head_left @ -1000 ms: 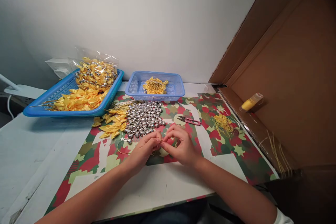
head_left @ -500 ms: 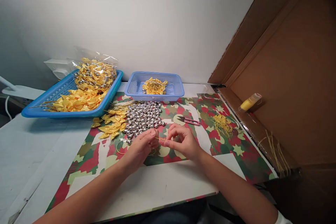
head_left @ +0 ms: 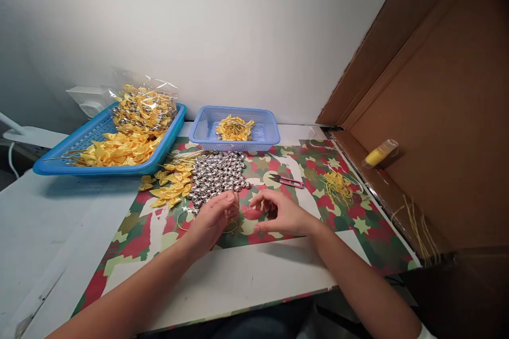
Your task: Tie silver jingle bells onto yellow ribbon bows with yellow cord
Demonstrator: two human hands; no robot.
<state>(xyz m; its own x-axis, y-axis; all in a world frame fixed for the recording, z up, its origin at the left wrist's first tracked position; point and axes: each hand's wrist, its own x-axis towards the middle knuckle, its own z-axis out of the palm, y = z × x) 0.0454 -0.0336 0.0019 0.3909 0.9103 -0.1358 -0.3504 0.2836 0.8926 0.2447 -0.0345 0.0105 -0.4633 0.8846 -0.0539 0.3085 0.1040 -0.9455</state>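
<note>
My left hand (head_left: 214, 218) is closed in a pinch on a thin yellow cord (head_left: 182, 222), which curves out in loops below and left of the fingers. Anything else inside that hand is hidden. Just to its right, my right hand (head_left: 283, 215) is open, thumb and fingers apart, with nothing visible between them. Beyond the left hand lies a pile of shiny silver bells or beads (head_left: 218, 175). Yellow ribbon bows (head_left: 170, 190) with cord tails lie left of the pile. Pink-handled thread snips (head_left: 287, 181) rest behind the right hand.
A blue basket (head_left: 99, 170) at the left holds many bows and a clear bag (head_left: 145, 106). Behind the pile is a smaller blue basket (head_left: 234, 146) with bows. Cord scraps (head_left: 338, 186) lie at right, near a cardboard wall (head_left: 429, 132) and a yellow thread spool (head_left: 380, 153).
My right hand has let go of the cord; its thumb and fingers have spread and it has moved slightly right. The left hand keeps its pinch, almost in place.
</note>
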